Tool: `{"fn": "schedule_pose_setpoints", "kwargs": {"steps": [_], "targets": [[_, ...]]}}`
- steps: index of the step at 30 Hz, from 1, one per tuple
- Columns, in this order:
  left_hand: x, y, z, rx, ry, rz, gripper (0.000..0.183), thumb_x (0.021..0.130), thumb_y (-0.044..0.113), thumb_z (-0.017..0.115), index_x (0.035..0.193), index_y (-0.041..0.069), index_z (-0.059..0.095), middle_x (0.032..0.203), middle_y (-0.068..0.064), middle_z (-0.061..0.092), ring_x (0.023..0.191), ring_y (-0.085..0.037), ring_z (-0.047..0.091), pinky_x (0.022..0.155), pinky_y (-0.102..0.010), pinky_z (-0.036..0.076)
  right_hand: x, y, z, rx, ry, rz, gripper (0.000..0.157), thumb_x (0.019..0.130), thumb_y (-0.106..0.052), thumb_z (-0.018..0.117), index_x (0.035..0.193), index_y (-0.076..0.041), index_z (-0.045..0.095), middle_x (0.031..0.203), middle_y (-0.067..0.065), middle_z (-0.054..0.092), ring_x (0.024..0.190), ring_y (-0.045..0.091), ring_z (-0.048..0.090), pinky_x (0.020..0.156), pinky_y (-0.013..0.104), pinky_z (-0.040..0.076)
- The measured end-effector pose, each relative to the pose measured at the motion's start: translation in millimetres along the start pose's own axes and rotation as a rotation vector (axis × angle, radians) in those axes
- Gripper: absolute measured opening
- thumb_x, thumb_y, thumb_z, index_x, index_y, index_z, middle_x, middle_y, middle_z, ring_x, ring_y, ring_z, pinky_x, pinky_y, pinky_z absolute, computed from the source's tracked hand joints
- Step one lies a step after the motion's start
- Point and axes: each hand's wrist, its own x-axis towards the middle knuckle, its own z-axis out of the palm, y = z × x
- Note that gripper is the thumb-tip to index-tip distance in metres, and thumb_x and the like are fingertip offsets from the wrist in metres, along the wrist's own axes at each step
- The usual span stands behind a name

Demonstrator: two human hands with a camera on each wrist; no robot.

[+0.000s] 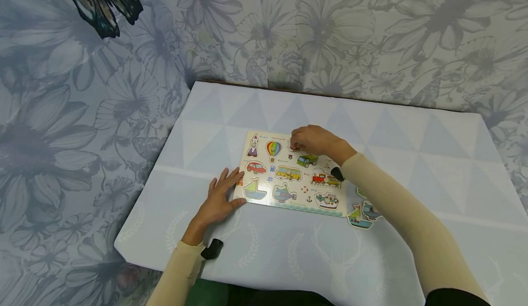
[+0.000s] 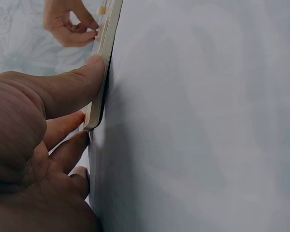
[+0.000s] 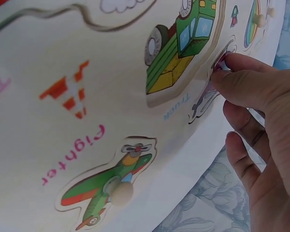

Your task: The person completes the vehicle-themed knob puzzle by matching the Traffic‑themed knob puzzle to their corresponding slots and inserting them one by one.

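R grip: thumb + index pinching 1 small puzzle pc, mostly hidden by fingers, at far side of board btwn balloon & truck, fully seated or not can't tell; L grip: fingers extended, thumb & fingertips touching board's near-L corner. Board: qty 1, on desk, w/ vehicle pics incl knobbed fighter near far edge. Loose pcs: several, incl sailboat, on desk just R of board, partly hidden by R sleeve.

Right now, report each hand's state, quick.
Left hand: open, touching the puzzle board at its edge.
Right hand: closed, pinching a puzzle piece near the board's far edge.
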Motion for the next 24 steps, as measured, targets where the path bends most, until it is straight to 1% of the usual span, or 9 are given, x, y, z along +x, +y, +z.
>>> {"fn": "schedule_pose_setpoints", "kwargs": {"steps": [3,7,10,13,15,20,22,24], "targets": [[0.2,-0.3,-0.3,0.000,-0.003,0.004,0.077,0.085,0.010,0.077,0.153,0.008,0.041,0.163,-0.018,0.029,0.155,-0.043,0.004,0.118,-0.065,-0.006,-2,1,1.4,0.022,0.023,-0.013,0.014,0.098,-0.007,0.063,0.103,-0.017,0.072,0.106,0.001,0.068,0.093,0.021,0.064,0.092,0.047,0.051],[0.3,-1.1,-0.3,-0.001,-0.004,0.009,0.078,0.085,0.010,0.078,0.153,0.007,0.041,0.163,-0.018,0.029,0.154,-0.044,0.004,0.118,-0.066,-0.006,-6,2,2.1,0.035,0.052,-0.023,0.020,0.098,-0.008,0.062,0.115,-0.017,0.069,0.114,0.003,0.066,0.097,0.023,0.065,0.095,0.049,0.051],[0.5,-1.6,-0.2,-0.003,-0.007,0.012,0.078,0.085,0.010,0.078,0.153,0.007,0.040,0.163,-0.019,0.028,0.154,-0.044,0.004,0.117,-0.066,-0.006,-10,3,1.2,0.051,0.072,-0.025,0.023,0.097,-0.008,0.064,0.119,-0.015,0.068,0.116,0.005,0.065,0.101,0.024,0.066,0.095,0.048,0.052],[0.6,-1.9,-0.4,0.004,-0.011,0.003,0.079,0.085,0.010,0.078,0.154,0.008,0.039,0.164,-0.017,0.028,0.155,-0.042,0.003,0.118,-0.065,-0.006,-17,4,-2.0,0.072,0.084,-0.030,0.024,0.095,-0.005,0.066,0.118,-0.012,0.069,0.113,0.006,0.066,0.100,0.025,0.066,0.090,0.046,0.054],[0.7,-2.1,-0.7,0.005,-0.012,-0.002,0.079,0.085,0.011,0.078,0.154,0.008,0.039,0.164,-0.016,0.027,0.155,-0.041,0.003,0.118,-0.064,-0.007,-23,5,-5.1,0.076,0.086,-0.019,0.025,0.093,-0.003,0.067,0.117,-0.012,0.069,0.112,0.006,0.066,0.100,0.025,0.066,0.089,0.046,0.054],[0.5,-1.6,-1.3,0.000,-0.009,0.006,0.079,0.085,0.011,0.077,0.154,0.007,0.039,0.164,-0.017,0.028,0.155,-0.043,0.003,0.118,-0.065,-0.006,-40,10,-12.0,0.063,0.054,0.040,0.027,0.092,-0.004,0.068,0.117,-0.014,0.070,0.116,0.006,0.067,0.104,0.027,0.065,0.091,0.047,0.052],[0.5,-1.3,-1.1,0.000,-0.009,0.010,0.078,0.085,0.011,0.077,0.153,0.007,0.040,0.163,-0.018,0.028,0.154,-0.044,0.004,0.118,-0.066,-0.006,-47,14,-13.1,0.057,0.050,0.047,0.027,0.092,-0.003,0.069,0.117,-0.014,0.070,0.116,0.006,0.068,0.103,0.027,0.065,0.090,0.047,0.052],[0.8,-1.1,-0.8,-0.003,-0.009,0.009,0.078,0.085,0.011,0.077,0.153,0.007,0.040,0.163,-0.018,0.028,0.154,-0.043,0.003,0.118,-0.065,-0.006,-54,17,-13.6,0.058,0.057,0.039,0.025,0.092,-0.003,0.069,0.115,-0.012,0.070,0.113,0.006,0.069,0.097,0.025,0.065,0.086,0.046,0.053]]}}
